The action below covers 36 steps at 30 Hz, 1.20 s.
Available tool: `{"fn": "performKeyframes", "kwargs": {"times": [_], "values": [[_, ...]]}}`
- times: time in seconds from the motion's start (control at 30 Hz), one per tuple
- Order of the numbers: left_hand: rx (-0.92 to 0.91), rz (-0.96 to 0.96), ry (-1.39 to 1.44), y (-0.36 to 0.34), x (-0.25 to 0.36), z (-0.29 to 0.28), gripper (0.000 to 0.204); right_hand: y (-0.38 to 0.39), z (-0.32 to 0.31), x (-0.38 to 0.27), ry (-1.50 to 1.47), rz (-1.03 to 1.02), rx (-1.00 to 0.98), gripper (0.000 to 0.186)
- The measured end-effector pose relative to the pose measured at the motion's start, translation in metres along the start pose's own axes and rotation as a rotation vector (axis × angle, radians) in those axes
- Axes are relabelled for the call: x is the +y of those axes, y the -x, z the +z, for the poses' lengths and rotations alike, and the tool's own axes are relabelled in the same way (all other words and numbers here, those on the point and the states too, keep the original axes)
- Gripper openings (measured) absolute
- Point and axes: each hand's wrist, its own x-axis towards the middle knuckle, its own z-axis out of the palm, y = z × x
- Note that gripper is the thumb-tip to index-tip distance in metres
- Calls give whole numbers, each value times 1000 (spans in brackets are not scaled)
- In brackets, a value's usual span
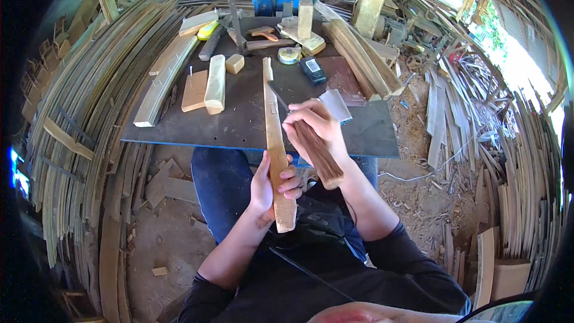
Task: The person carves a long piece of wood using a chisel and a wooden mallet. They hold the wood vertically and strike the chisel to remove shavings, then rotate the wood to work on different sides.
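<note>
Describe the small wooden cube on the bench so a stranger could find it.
On the dark work table, look left of the long wooden piece held in the left hand. The small wooden cube sits beside a pale upright-lying block, the only short, squarish piece.

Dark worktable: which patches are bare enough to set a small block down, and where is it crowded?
On the dark worktable, the near-left corner is bare, below the flat wood piece and left of the long stick. The near-right corner, right of the right hand, is also bare. The far edge is crowded around the tape measure.
</note>
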Motion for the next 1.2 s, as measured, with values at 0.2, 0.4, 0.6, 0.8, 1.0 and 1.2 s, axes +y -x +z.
{"fn": "performKeyframes", "kwargs": {"times": [0.2,0.4,0.6,0.8,1.0,1.2], "values": [[22,-3,30,0,-2,3,48,21,-3,-15,9,28,22,16],[-6,-15,-1,-1,0,-2,48,-13,22,30,45,-99,58,16],[-19,-8,11,-3,-1,-2,48,13,4,2,28,-53,19,16],[-3,-29,40,-3,-1,-5,49,5,15,8,12,-25,29,17],[-4,-17,14,-1,0,-2,49,-22,37,33,7,-87,0,17],[4,-15,59,-1,-2,1,48,11,10,-11,73,-37,43,14]]}}
